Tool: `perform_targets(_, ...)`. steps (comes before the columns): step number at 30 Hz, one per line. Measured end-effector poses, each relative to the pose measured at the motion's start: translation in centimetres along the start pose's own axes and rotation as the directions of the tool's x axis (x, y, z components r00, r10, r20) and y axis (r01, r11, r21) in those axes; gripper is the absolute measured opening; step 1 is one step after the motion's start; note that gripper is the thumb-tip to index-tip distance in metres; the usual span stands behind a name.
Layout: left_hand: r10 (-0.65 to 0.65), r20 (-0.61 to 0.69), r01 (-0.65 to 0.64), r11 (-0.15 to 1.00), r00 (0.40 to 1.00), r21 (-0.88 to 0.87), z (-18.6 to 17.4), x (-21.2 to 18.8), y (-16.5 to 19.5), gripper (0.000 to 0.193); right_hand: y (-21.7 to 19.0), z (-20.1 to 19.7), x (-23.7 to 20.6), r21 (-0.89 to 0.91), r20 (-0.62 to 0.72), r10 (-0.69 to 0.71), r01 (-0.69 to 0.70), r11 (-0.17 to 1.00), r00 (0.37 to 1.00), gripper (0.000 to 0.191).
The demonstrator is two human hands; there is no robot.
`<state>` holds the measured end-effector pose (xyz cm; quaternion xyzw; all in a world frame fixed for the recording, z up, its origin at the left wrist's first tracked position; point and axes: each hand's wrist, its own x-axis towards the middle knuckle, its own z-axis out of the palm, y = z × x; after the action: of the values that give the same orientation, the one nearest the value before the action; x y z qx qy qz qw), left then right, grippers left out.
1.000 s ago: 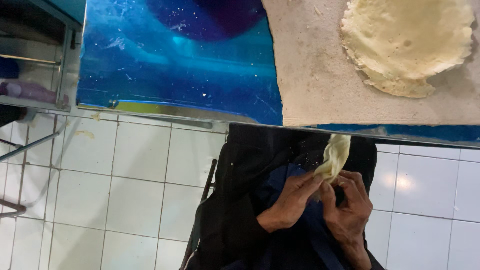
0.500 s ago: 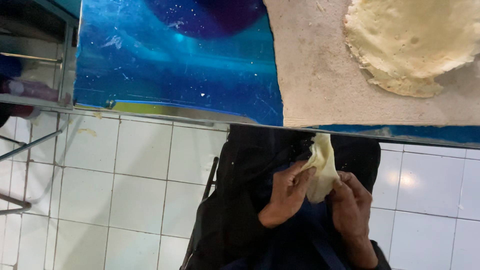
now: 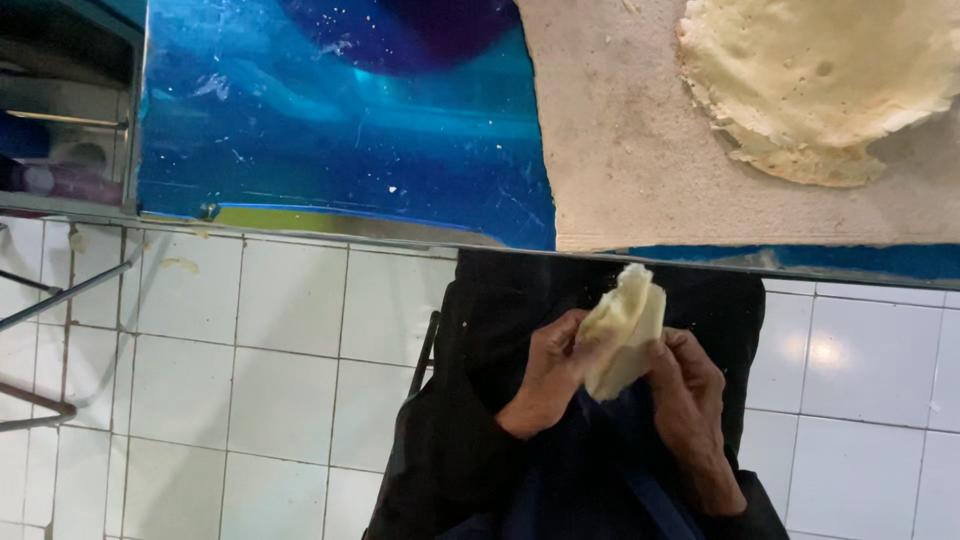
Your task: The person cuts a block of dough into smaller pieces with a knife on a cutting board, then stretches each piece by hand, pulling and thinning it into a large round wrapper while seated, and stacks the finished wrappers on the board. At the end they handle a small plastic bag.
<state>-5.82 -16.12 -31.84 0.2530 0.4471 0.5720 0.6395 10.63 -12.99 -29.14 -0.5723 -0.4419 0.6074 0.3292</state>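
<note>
- While the view looks straight down past the near edge of the table, a pale, floppy piece of folded dough [image 3: 622, 328] is held up between both hands, over the lap and just short of the table edge.
- The left hand [image 3: 548, 372] is closed on the dough's left side, fingers curled round it and the thumb pressed against its face.
- The right hand [image 3: 688, 385] is closed on the dough's right and lower side, fingertips pinching the fold; the two hands nearly meet beneath the piece.
- The dough is seen upright, folded on itself, its top standing above both hands and its lower point tucked between them.
- Dark sleeves and dark clothing [image 3: 500, 440] are seen below the hands.
- A glossy blue table top [image 3: 340, 130] is spread across the far side, with a few pale specks on it.
- A beige rectangular cloth mat [image 3: 620, 150] is laid on the right part of the table, reaching its near edge.
- A round, thin, pale flatbread sheet [image 3: 830, 80] is laid on the far right of the mat, well apart from the hands; it is cut off by the frame.
- White square floor tiles [image 3: 250, 380] are seen near and left, with thin metal bars [image 3: 60, 295] at the far-left edge.
</note>
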Motion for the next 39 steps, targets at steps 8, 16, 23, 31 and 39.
perform_targets(8,0.027,-0.133,-0.034,0.998,0.991,-0.052,-0.1,1.5,-1.1,0.020,-0.6,1.3,0.5,0.210,0.057,-0.011,-0.002,0.978,0.998,0.022)
perform_targets(16,0.077,-0.110,-0.066,0.993,0.991,0.095,0.7,0.2,0.3,0.026,-1.5,2.5,0.8,0.000,0.072,-0.080,0.080,0.997,0.994,0.036)
perform_targets(23,0.078,-0.110,-0.064,0.990,0.991,0.127,0.3,1.3,-0.2,0.027,0.0,1.3,0.9,0.042,0.075,-0.050,0.047,0.998,0.996,0.041)
perform_targets(31,0.111,-0.146,-0.108,0.994,0.983,0.033,0.1,1.3,-1.4,0.021,1.9,0.3,1.9,0.291,0.115,0.032,-0.065,0.954,0.993,0.047)
perform_targets(39,0.038,-0.177,-0.051,0.996,0.984,-0.072,0.4,1.1,-0.8,0.023,0.7,0.3,1.7,0.268,0.113,0.103,-0.130,0.955,0.988,0.047)
